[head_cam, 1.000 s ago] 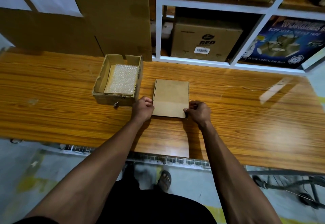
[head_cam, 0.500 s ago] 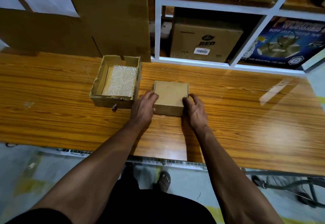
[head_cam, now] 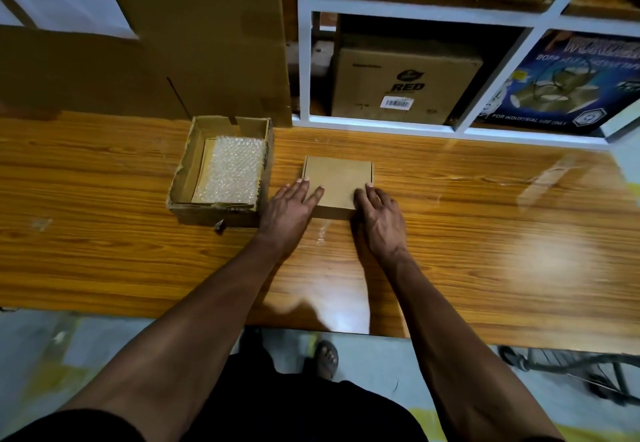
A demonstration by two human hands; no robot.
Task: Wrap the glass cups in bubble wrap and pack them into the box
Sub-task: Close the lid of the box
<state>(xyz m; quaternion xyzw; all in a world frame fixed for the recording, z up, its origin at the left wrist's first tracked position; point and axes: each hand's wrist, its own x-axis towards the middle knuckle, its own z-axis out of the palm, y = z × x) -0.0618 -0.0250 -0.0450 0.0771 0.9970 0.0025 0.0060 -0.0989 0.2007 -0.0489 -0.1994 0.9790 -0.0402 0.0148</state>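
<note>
Cardboard box [head_cam: 341, 178] (lid closed) lies under both flat hands, left hand [head_cam: 290, 207] and right hand [head_cam: 380, 213] pressing, fingers straight.

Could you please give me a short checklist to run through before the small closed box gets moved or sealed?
1. Lid of the small closed box lies flat and shut: ok.
2. Left hand has its fingers flat on the lid's left part: ok.
3. Right hand rests on the lid's near right corner: ok.
4. Wrapped glass cup inside the closed box: cannot tell, the lid hides it.
5. Open tray box beside it holds bubble wrap, ready for the next cup: ok.
6. Tape or another glass cup within reach on the table: not ok, none in view.
</note>
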